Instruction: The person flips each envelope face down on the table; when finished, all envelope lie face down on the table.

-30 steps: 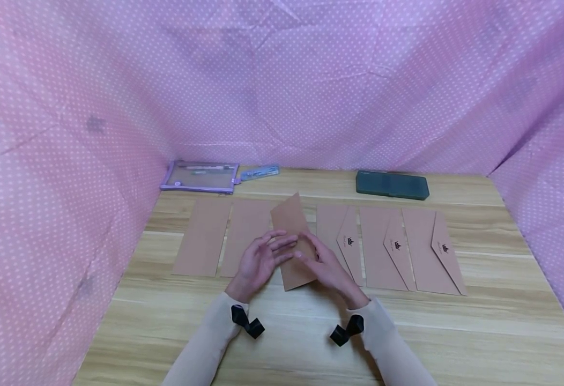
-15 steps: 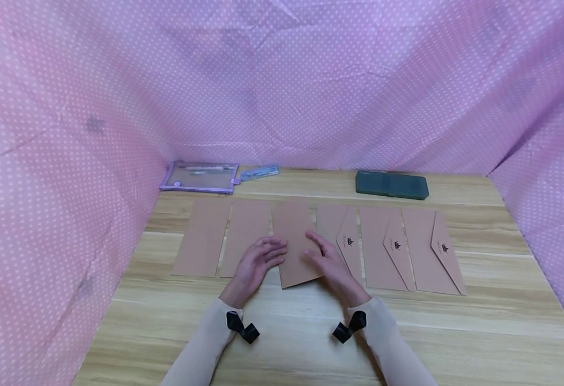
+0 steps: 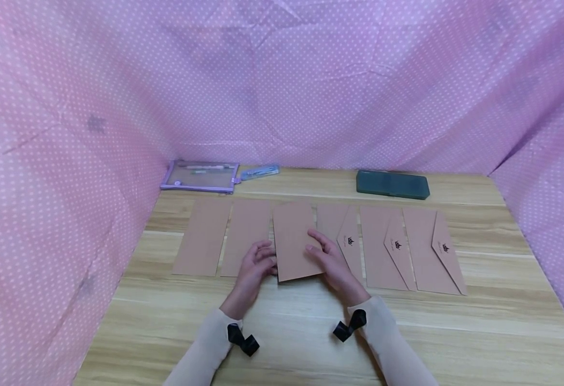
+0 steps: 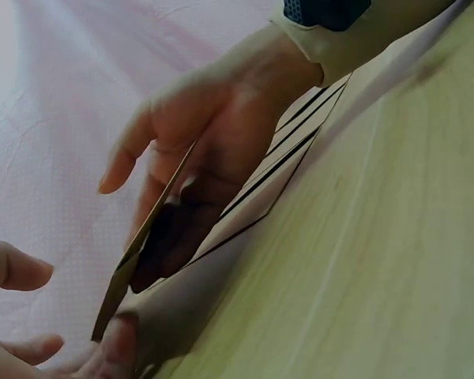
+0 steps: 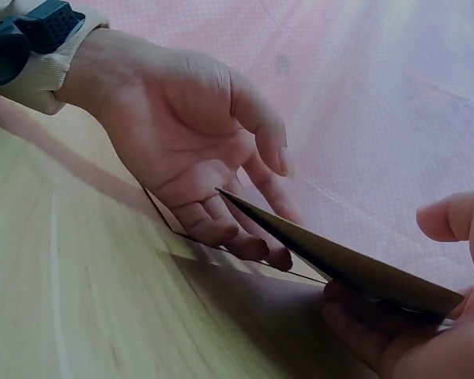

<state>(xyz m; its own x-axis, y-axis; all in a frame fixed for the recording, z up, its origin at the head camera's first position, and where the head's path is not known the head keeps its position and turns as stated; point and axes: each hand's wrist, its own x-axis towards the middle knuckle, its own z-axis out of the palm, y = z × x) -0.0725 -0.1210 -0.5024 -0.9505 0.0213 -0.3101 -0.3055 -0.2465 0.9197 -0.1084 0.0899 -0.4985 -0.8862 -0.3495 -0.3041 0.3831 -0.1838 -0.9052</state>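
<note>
A brown paper envelope [image 3: 291, 241], plain side up, is held between my hands, raised and tilted above the table in both wrist views. At its right edge my right hand [image 3: 337, 268] holds it, with the thumb over the face and the other fingers underneath. My left hand [image 3: 255, 262] is at the left edge, fingers loosely bent and partly behind the envelope; whether they touch it I cannot tell. Two plain envelopes [image 3: 202, 236] lie to the left. To the right are three envelopes [image 3: 383, 246] with pointed flaps and crown prints showing.
Along the back stand a purple-edged clear pencil pouch [image 3: 200, 178] with pens, a small blue packet [image 3: 260, 172] and a dark green case [image 3: 392, 185]. Pink dotted cloth [image 3: 282, 86] hangs behind and at both sides of the wooden table [image 3: 301, 343].
The envelope has turned from a steep slant to nearly straight, and its near edge has come up. My left hand has drawn back from over its face to the left edge.
</note>
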